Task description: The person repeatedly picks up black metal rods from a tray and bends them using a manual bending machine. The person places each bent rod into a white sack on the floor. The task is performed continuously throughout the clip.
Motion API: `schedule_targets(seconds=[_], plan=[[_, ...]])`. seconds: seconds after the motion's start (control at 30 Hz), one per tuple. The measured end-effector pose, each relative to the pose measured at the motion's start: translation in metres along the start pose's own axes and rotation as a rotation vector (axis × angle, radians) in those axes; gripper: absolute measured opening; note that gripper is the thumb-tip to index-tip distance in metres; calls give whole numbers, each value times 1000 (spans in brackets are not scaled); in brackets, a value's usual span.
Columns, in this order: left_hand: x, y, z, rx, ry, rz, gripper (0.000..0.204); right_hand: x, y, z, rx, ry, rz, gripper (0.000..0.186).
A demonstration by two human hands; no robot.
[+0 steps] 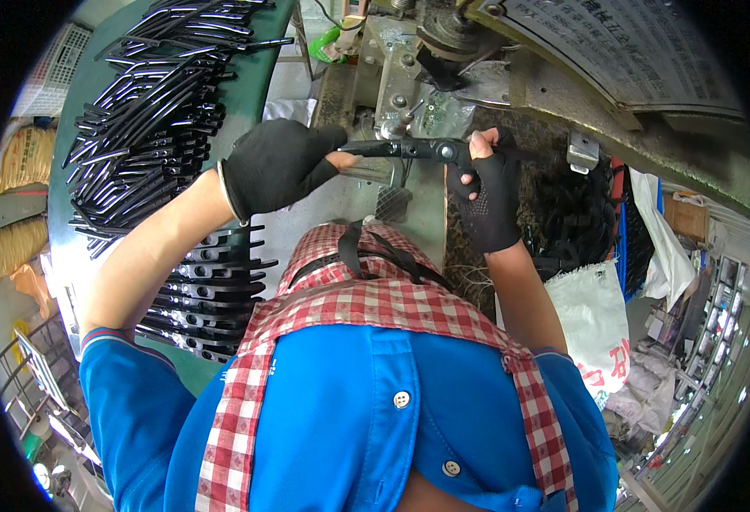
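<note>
A black metal bracket with holes and a round silver rivet lies horizontally between my hands, just below the machine's metal fixture. My left hand, in a black fingerless glove, grips the bracket's left end, thumb pointing right. My right hand, also gloved, is closed on its right end near the rivet, with bare fingertips showing. Whether the bracket touches the fixture is unclear.
A green table at left holds piles of black bent rods and stacked bracket pieces. A heavy machine housing overhangs the upper right. Dark parts and white sacks are at right.
</note>
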State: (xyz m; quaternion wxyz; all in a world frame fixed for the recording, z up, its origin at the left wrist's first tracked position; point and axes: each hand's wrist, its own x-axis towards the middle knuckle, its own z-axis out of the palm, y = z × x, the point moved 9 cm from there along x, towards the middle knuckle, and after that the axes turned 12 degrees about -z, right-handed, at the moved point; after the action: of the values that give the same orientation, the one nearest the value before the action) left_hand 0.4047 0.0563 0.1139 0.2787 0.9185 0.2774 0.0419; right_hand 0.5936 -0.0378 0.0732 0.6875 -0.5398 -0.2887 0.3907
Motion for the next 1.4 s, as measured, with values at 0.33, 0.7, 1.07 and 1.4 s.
schedule_targets(seconds=[0.33,0.7,1.07,1.4], plan=[[38,2,-26,311,190,84,30,32,0,-4,285,97,-65,16],[55,-11,-22,249,-10,60,32,35,19,-3,350,113,-60,16],[64,-32,-2,338,111,101,37,45,86,-27,276,86,51,24],[47,-43,-15,259,148,92,30,22,122,-62,-219,65,54,15]])
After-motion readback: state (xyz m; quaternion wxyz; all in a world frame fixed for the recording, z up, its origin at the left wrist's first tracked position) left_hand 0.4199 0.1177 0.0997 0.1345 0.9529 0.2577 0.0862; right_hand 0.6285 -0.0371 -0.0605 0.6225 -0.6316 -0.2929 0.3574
